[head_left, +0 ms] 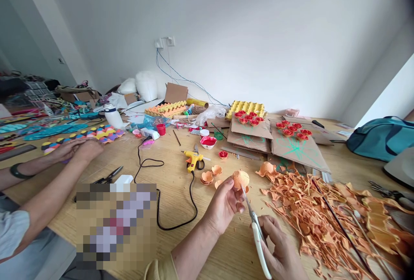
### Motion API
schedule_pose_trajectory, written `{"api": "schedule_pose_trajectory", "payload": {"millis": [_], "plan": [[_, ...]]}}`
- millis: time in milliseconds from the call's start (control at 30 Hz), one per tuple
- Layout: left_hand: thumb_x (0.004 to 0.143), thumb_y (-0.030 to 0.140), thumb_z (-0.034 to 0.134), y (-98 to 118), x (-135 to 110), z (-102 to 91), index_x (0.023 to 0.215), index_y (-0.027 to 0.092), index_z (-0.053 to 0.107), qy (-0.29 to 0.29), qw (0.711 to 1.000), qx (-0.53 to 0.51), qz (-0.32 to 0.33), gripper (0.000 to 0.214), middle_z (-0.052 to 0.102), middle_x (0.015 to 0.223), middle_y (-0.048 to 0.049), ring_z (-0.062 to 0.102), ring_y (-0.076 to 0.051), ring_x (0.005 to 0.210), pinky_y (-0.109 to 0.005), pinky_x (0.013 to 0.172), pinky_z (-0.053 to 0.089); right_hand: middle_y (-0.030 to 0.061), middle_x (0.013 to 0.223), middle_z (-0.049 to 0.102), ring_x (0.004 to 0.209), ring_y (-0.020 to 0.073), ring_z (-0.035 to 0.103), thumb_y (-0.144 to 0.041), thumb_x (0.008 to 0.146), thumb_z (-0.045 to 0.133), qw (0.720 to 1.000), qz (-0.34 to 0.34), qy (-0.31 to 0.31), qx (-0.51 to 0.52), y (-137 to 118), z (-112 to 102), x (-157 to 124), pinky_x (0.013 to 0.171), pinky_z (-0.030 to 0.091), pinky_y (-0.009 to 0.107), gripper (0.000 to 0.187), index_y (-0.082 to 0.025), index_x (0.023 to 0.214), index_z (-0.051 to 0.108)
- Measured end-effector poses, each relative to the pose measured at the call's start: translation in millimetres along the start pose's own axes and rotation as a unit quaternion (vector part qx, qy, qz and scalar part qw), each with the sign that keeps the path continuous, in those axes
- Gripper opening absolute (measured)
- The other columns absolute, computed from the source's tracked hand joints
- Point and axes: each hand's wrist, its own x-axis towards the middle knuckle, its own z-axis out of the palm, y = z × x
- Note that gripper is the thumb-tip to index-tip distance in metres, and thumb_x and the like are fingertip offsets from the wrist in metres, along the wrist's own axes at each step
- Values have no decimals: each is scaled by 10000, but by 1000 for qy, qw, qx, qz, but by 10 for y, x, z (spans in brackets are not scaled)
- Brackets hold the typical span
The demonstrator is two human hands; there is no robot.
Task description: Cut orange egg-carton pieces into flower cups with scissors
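Observation:
My left hand (223, 204) pinches an orange egg-carton cup (241, 179) between thumb and fingers, its rounded side facing me. In my right hand (278, 245) is a pair of white-handled scissors (257, 239); the blades point up and meet the lower edge of the cup. Just left of the cup, several cut orange cups with petal-shaped rims (207, 178) sit on the table. To the right spreads a heap of orange carton scraps (310, 206). A yellow glue gun (193, 160) lies further back, its black cord curling toward me.
Red-painted flowers (291, 129) rest on cardboard sheets (300, 153) behind the scraps. A dish of red paint (208, 142) stands mid-table. At left, another person's hands (77, 148) are beside a painted egg tray (97, 133); black scissors (108, 176) lie nearby. A teal bag (381, 138) is at far right.

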Motion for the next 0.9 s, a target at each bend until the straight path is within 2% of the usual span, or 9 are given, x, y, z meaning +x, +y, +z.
{"api": "schedule_pose_trajectory", "payload": {"millis": [100, 200, 367, 633, 900], "plan": [[707, 387, 817, -18, -21, 28, 847, 160, 617, 1, 1000, 24, -3, 333, 588, 741, 14, 507, -69, 587, -163, 437, 382, 11, 669, 566, 657, 196, 530, -397, 942, 510, 997, -40, 33, -56, 66, 10, 1, 694, 472, 343, 258, -242, 736, 517], [684, 333, 847, -17, -41, 64, 808, 165, 594, 11, 998, 51, 18, 329, 566, 704, 30, 499, -64, 590, -156, 452, 382, 9, 689, 584, 684, 205, 565, -354, 950, 499, 994, -61, 36, -82, 106, 7, 2, 728, 475, 365, 201, -246, 781, 517], [685, 339, 845, -1, -60, 107, 802, 169, 575, 18, 996, 78, 46, 340, 556, 664, 34, 473, -66, 572, -157, 455, 385, 12, 696, 595, 695, 210, 586, -354, 953, 493, 993, -73, 33, -92, 95, -18, 5, 740, 477, 375, 199, -245, 790, 526], [702, 386, 817, 24, -85, 184, 776, 163, 589, 21, 982, 157, 104, 327, 546, 648, 31, 443, -73, 557, -162, 434, 400, 32, 732, 604, 688, 203, 546, -461, 945, 505, 998, -45, 23, -44, 69, -31, 23, 675, 488, 339, 287, -239, 769, 552], [693, 393, 818, 21, -78, 193, 746, 157, 588, 38, 978, 174, 108, 334, 542, 640, 27, 427, -69, 542, -159, 424, 403, 27, 724, 577, 684, 193, 535, -502, 973, 436, 1000, 5, -11, 18, 19, -28, 19, 633, 491, 304, 351, -231, 800, 576]]}}
